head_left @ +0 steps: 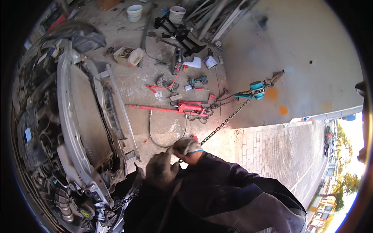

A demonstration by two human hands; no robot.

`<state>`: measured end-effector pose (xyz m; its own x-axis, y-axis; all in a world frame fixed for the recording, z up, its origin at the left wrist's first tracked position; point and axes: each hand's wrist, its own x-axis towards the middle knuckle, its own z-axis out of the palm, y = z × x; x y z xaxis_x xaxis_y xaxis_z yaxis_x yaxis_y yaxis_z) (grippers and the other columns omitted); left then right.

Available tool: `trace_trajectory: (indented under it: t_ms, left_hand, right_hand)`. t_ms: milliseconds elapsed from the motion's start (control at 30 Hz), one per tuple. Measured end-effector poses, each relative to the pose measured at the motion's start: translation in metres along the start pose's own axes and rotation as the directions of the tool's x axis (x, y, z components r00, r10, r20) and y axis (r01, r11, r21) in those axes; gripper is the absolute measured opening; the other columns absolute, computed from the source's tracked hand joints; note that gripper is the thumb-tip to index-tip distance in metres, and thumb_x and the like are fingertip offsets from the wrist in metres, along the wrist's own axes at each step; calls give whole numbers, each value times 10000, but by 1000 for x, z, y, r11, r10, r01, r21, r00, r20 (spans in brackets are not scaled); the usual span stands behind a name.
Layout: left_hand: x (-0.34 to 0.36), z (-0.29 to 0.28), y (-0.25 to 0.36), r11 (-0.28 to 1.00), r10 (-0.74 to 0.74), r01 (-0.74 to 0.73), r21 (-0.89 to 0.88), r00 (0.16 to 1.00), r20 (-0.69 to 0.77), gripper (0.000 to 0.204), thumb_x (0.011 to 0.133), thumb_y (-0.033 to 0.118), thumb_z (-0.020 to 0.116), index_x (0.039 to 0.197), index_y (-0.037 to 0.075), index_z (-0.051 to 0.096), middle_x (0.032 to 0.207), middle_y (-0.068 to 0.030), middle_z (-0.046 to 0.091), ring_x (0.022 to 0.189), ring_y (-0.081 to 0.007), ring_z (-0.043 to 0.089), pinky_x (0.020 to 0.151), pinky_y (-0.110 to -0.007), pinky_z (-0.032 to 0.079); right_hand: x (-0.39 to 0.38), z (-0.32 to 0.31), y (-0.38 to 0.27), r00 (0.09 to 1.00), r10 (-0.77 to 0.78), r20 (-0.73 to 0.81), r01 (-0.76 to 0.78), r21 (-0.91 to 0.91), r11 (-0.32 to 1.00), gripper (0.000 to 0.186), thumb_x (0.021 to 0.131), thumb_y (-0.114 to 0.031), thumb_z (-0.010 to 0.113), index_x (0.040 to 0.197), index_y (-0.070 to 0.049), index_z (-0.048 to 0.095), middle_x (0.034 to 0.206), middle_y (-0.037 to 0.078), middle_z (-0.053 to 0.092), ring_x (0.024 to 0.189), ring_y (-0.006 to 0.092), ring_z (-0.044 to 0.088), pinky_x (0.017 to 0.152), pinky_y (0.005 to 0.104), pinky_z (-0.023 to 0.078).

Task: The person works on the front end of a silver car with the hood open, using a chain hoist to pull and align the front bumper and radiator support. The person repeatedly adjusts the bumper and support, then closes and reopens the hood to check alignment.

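Note:
Both my hands wear dirty grey work gloves and meet in front of my body. My left hand [160, 170] is closed, its fingers curled, just below and left of my right hand [185, 148]. My right hand is closed too, its fingertips against the top of my left one. What either holds, if anything, is hidden. A taut steel chain [223, 125] runs from a teal lever hoist [257, 90] down behind my right hand; a bit shows between the hands. The hoist hangs by a hook from a bracket [276, 77] on the pale wall.
On my left stands a car front with its radiator [87, 116] exposed and another chain [126, 199] low down. On the floor lie a red hydraulic ram [190, 108], a hose loop [150, 130], a cordless drill [199, 80] and a black metal frame [182, 35]. Buckets [135, 14] stand behind.

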<state>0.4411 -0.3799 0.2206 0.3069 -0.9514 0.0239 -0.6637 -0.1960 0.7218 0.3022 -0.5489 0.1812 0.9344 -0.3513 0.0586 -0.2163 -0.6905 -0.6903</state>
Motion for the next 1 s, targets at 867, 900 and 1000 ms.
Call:
trace_trajectory:
  t_ms: [867,900,1000]
  left_hand:
    - [237,334,33,887,-303,148,438,901,309,299,977,375,649,913,89,709,810,-169,752,756,-387,745,688,-528,589]
    - [238,334,35,883,-310,152,444,899,310,306,984,387,645,913,97,709,808,-161,753,750,-389,741,685,-528,587]
    - [236,334,36,892,-315,178,416,904,290,319,995,396,632,876,106,696,787,-160,740,740,-396,732,668,-541,575]
  right_hand:
    - [-202,-247,597,372,849,-375,-247,842,479,543,896,-124,787,1408,-36,630,1414,55,649,1264,232,599,1122,387,430]
    - [-196,-239,604,336,833,-440,-83,867,491,595,899,-109,771,1459,-37,584,1449,42,614,1290,233,584,1143,396,422]
    - [-200,-231,617,320,826,-465,-15,869,495,594,918,-110,775,1471,-46,567,1432,31,618,1265,201,594,1118,390,460]
